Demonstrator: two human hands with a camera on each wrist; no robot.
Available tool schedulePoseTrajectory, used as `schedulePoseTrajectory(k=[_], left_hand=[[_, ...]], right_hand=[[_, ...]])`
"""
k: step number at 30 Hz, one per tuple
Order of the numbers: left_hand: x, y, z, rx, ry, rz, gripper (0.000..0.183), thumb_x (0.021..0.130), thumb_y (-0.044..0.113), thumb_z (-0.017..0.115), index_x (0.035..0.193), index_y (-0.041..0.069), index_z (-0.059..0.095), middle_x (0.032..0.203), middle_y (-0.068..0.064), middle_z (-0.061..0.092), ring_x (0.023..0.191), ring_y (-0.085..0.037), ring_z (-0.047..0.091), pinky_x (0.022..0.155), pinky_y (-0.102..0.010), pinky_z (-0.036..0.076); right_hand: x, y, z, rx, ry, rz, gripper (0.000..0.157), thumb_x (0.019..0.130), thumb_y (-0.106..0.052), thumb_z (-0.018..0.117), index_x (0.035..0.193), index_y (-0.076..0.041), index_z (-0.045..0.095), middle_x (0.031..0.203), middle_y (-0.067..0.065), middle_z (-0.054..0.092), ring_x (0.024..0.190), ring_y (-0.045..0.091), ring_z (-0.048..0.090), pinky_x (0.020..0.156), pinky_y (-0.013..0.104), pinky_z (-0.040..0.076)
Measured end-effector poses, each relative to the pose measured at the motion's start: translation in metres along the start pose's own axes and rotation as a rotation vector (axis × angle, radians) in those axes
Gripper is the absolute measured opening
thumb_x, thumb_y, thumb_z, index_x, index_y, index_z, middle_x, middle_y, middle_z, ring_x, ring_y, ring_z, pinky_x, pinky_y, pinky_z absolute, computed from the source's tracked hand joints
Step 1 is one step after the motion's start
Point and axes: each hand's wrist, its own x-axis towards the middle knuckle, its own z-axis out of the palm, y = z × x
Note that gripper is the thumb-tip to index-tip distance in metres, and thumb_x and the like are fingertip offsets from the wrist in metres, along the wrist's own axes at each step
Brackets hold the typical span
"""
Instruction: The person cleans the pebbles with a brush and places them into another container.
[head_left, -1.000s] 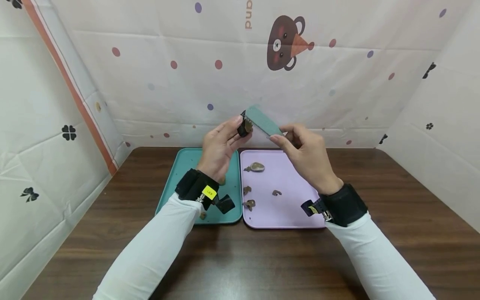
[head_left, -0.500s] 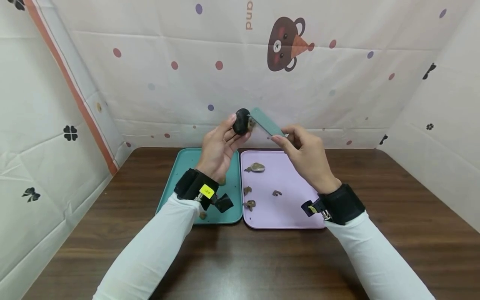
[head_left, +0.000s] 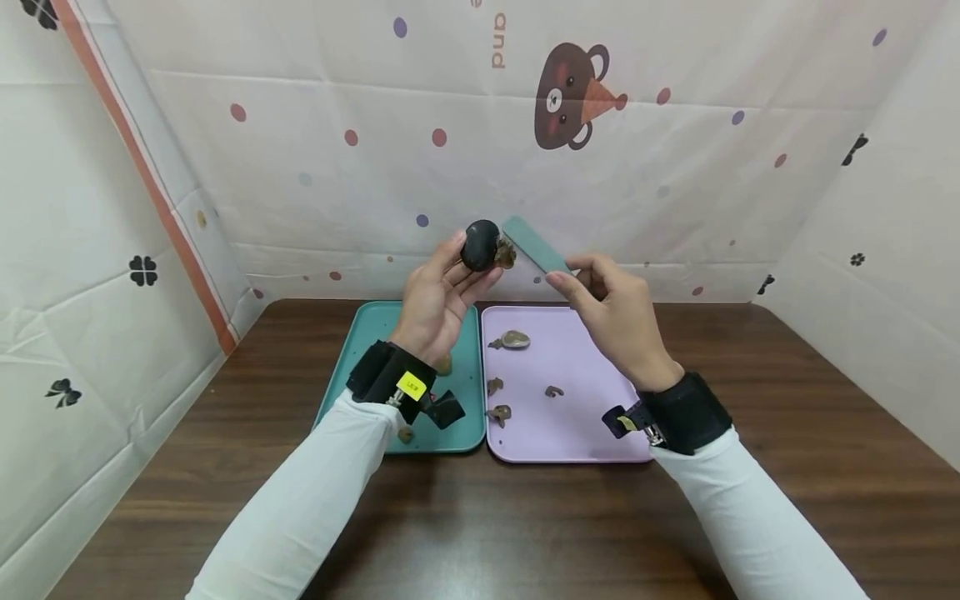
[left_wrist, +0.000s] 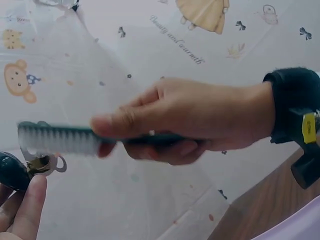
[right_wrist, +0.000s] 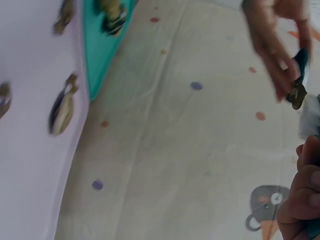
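Observation:
In the head view my left hand [head_left: 435, 308] holds up a glossy dark oval, shell-like piece [head_left: 480, 245] with a brown lumpy part [head_left: 506, 253] at its right end. Thumb and fingers grip its edges. My right hand [head_left: 618, 317] pinches the handle end of a teal-backed brush [head_left: 534, 242], whose head tilts up toward the brown part with a small gap between them. White bristles show on the brush [left_wrist: 60, 137] in the left wrist view, blurred. The right wrist view catches the dark piece [right_wrist: 301, 62] close to the bristles [right_wrist: 310, 120].
A green tray [head_left: 468, 421] and a purple tray [head_left: 592, 358] lie side by side on the wooden table [head_left: 495, 533]. On the purple one are several small brown pieces [head_left: 500, 413] and an olive oval piece [head_left: 515, 339]. My left forearm partly hides pieces in the green tray.
My left hand has turned the dark piece so its smooth rounded side faces the camera, and shifted it slightly left. The brush head, earlier over the piece, now stands apart from it.

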Motion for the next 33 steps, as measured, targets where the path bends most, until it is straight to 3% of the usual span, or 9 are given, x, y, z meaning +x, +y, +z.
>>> schedulePoseTrajectory(k=[5,9,17,22,25,29,33], left_hand=[[0.0006,0.0004,0.0015,0.021,-0.019,-0.01,0.044,0.114,0.023,0.053,0.151,-0.001,0.053,0.143,-0.028,0.061,0.125,-0.033,0.066,0.103,-0.037,0.057],[0.0008,0.0009,0.0014,0.012,-0.021,-0.016,0.044,0.116,0.022,0.049,0.153,-0.001,0.051,0.146,-0.028,0.059,0.135,-0.038,0.059,0.103,-0.036,0.058],[0.0006,0.0041,0.0031,0.022,-0.066,-0.017,0.046,0.118,0.021,0.041,0.155,-0.003,0.047,0.149,-0.028,0.056,0.138,-0.041,0.055,0.105,-0.038,0.057],[0.001,0.0052,0.0014,0.014,-0.038,-0.037,0.046,0.119,0.021,0.037,0.157,-0.004,0.044,0.15,-0.027,0.055,0.139,-0.038,0.055,0.103,-0.038,0.058],[0.0012,0.0053,0.0019,0.032,-0.038,-0.043,0.046,0.119,0.022,0.035,0.157,-0.004,0.043,0.15,-0.027,0.054,0.139,-0.038,0.055,0.103,-0.037,0.058],[0.0012,0.005,0.0028,0.054,-0.031,-0.037,0.046,0.119,0.021,0.036,0.156,-0.005,0.044,0.149,-0.029,0.054,0.139,-0.039,0.055,0.103,-0.037,0.058],[-0.0011,0.0043,0.0004,0.064,0.014,-0.036,0.046,0.119,0.021,0.036,0.156,-0.006,0.043,0.149,-0.029,0.054,0.138,-0.038,0.056,0.102,-0.035,0.059]], right_hand=[[0.0017,0.0003,-0.0003,0.014,-0.035,-0.027,0.021,0.101,-0.01,0.075,0.118,0.001,0.071,0.074,0.004,0.057,0.061,0.017,0.046,0.055,0.026,0.033],[0.0007,0.0026,-0.0005,-0.005,-0.035,0.019,0.019,0.101,-0.01,0.075,0.116,0.001,0.071,0.073,0.004,0.055,0.06,0.016,0.044,0.055,0.026,0.032],[0.0029,-0.0014,-0.0024,0.009,-0.047,0.035,0.022,0.102,-0.015,0.075,0.119,-0.001,0.072,0.076,0.006,0.06,0.065,0.019,0.049,0.057,0.026,0.035],[0.003,0.0001,-0.0047,-0.007,-0.036,0.106,0.022,0.102,-0.017,0.076,0.117,-0.001,0.072,0.076,0.007,0.058,0.066,0.019,0.047,0.057,0.028,0.034],[0.0034,-0.0034,-0.0052,0.007,-0.031,0.094,0.024,0.103,-0.019,0.075,0.119,-0.002,0.072,0.077,0.007,0.06,0.066,0.02,0.048,0.057,0.028,0.034],[0.004,-0.0041,-0.0047,0.018,-0.072,0.071,0.024,0.102,-0.017,0.076,0.12,-0.002,0.072,0.078,0.006,0.062,0.066,0.02,0.052,0.058,0.027,0.037],[0.001,-0.0011,-0.0047,0.025,-0.102,0.127,0.023,0.103,-0.018,0.075,0.12,-0.003,0.073,0.078,0.007,0.062,0.068,0.02,0.054,0.058,0.027,0.038]])
